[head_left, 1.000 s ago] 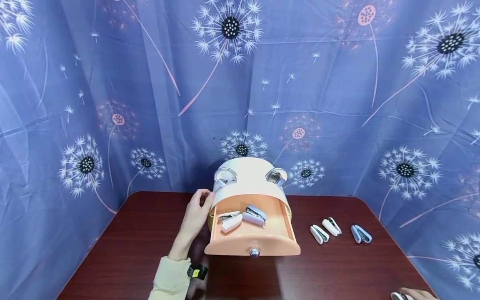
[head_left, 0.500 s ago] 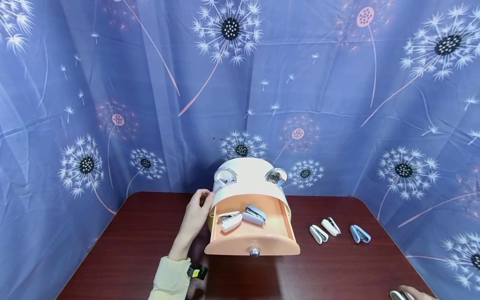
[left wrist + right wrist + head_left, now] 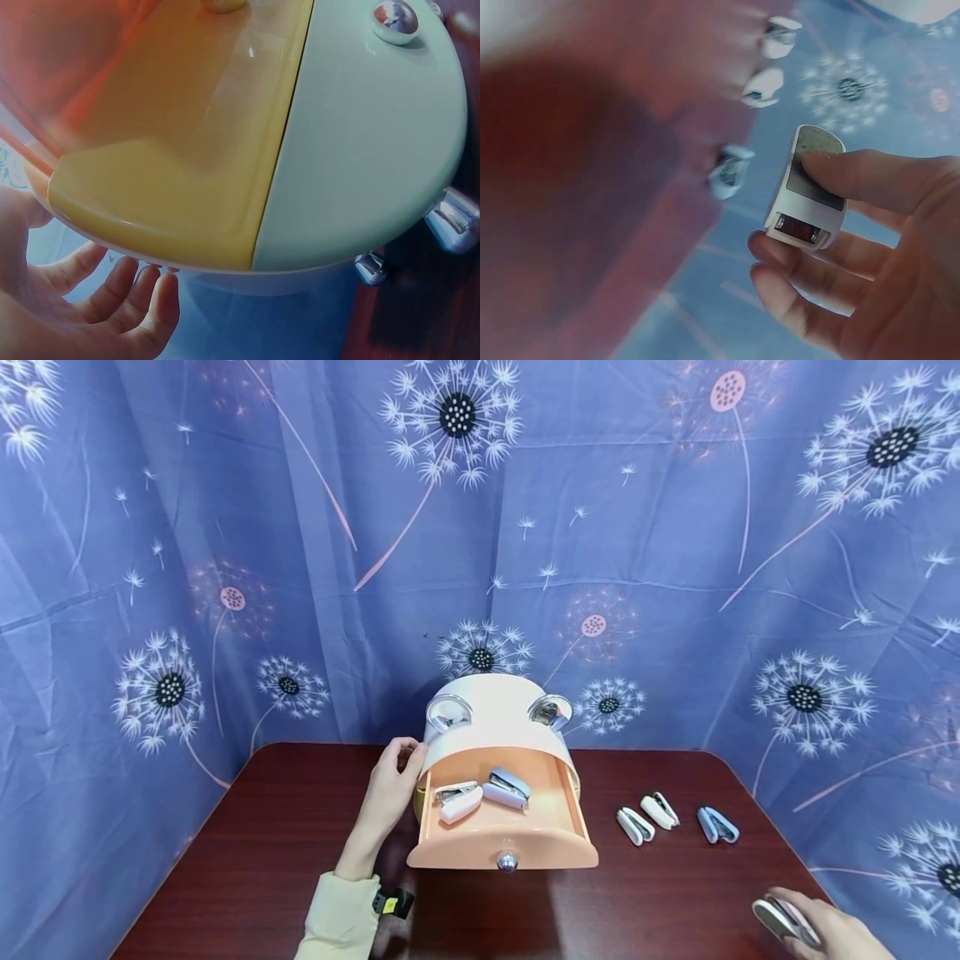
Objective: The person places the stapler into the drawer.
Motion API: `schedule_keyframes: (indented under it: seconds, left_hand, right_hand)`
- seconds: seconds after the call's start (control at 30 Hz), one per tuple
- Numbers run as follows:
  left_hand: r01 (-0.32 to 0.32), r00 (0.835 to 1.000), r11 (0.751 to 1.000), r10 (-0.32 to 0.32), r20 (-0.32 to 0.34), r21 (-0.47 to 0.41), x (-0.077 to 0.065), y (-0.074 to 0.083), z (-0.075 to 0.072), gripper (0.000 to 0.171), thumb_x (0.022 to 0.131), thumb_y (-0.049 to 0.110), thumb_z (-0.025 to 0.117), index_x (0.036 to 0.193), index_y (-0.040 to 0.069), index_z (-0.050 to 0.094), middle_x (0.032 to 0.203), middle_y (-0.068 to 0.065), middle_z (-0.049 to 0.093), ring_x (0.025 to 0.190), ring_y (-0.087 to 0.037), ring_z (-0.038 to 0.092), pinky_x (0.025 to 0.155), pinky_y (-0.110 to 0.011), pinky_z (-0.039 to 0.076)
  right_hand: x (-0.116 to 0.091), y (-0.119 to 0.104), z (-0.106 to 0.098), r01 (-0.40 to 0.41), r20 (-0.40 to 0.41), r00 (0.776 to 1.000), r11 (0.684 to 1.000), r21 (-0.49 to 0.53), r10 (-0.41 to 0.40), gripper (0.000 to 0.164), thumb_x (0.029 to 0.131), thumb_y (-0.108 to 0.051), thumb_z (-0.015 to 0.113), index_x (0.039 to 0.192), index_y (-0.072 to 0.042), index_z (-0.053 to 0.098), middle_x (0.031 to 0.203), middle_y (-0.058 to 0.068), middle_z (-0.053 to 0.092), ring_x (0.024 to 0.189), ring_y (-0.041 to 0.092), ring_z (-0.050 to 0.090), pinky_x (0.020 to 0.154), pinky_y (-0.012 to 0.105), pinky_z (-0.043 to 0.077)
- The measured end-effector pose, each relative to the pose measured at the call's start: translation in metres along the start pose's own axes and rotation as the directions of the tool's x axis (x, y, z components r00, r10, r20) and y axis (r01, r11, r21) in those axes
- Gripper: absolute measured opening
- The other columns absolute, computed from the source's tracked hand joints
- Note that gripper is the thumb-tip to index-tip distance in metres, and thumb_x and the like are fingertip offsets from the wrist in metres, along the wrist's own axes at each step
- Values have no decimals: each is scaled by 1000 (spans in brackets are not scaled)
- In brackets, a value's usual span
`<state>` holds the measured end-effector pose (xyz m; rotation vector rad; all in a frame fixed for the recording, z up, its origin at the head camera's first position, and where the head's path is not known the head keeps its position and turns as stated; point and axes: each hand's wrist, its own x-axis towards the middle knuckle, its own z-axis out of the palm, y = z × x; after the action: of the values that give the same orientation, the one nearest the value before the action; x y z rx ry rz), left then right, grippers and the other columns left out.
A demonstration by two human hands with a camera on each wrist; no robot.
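Note:
In the head view, my left hand rests against the left side of a rounded white drawer cabinet. Its relaxed fingertips touch the cabinet's curved edge in the left wrist view. A peach drawer is pulled out, with a silver knob on its front. Inside lie a white-and-pink mini stapler and a lavender-blue mini stapler. At the lower right, my right hand holds a white mini stapler with a grey underside, pinched between thumb and fingers above the table.
Two white staplers and a blue stapler lie on the dark red table right of the cabinet. A blue dandelion-print curtain hangs behind and along the sides. The cabinet has two round silver eye-like pieces on top.
My right hand has come up and left into the head view from the lower right corner, carrying the stapler. The left hand and drawer stay put; the view shifts slightly.

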<state>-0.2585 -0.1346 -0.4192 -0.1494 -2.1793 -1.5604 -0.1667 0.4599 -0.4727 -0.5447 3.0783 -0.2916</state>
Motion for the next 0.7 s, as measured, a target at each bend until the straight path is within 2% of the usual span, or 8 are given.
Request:
schedule_keyframes:
  seconds: [0.07,0.13,0.2,0.3,0.4,0.57,0.63,0.7]
  left_hand:
    - [-1,1000,1000,1,0,0,0,0,0,24,99,28,59,108,6,61,101,-9,61,89,-20,56,78,-31,45]
    - [-2,1000,1000,2,1,2,0,0,0,25,100,28,59,108,6,61,101,-9,61,89,-20,55,77,-31,45]
    - [-3,1000,1000,3,0,5,0,0,0,25,99,29,59,109,6,61,101,-9,61,89,-20,56,78,-31,45]
    - [-2,1000,1000,2,-1,5,-1,0,0,25,99,29,59,109,6,61,101,-8,61,89,-19,55,77,-31,45]
    - [-6,1000,1000,6,-4,4,-1,0,0,24,99,28,59,108,5,61,100,-9,61,89,-20,56,78,-32,45]
    - [-10,1000,1000,10,-6,10,0,0,0,25,100,30,59,108,6,61,101,-9,61,90,-20,56,78,-33,45]
    - [-5,1000,1000,5,-4,14,0,0,0,26,100,31,58,109,6,61,102,-9,61,90,-19,56,79,-33,45]
    - [4,1000,1000,-4,-4,15,-1,-1,-1,26,100,31,58,109,6,61,102,-9,61,90,-20,56,79,-33,45]
  right_hand:
    - [3,-23,-11,35,-134,990,999,-33,-39,57,69,-17,86,116,-1,58,88,-1,62,75,-3,51,58,28,44]
    - [6,-40,-17,81,-275,957,995,-61,-95,59,60,-10,88,111,-5,60,85,-7,58,72,-4,49,55,28,43]
    - [11,-52,-22,109,-351,928,991,-76,-129,60,57,-6,89,110,-8,61,85,-10,56,71,-3,48,55,29,43]
    - [19,-68,-31,127,-399,905,988,-86,-151,61,58,-4,88,112,-10,62,86,-9,57,70,0,50,55,31,43]
    - [27,-86,-42,129,-423,894,989,-77,-150,61,61,-6,89,115,-12,62,90,-4,62,73,3,54,57,31,45]
    - [43,-117,-61,237,-513,822,967,-89,-248,68,60,-2,87,123,-16,63,99,-3,65,81,6,58,67,19,43]
    - [51,-130,-68,286,-525,802,955,-79,-284,71,61,0,85,126,-16,62,102,-4,65,84,7,58,73,15,39]
    - [57,-143,-73,319,-527,794,945,-67,-305,71,64,0,84,128,-17,61,106,-5,64,87,6,58,76,12,37]
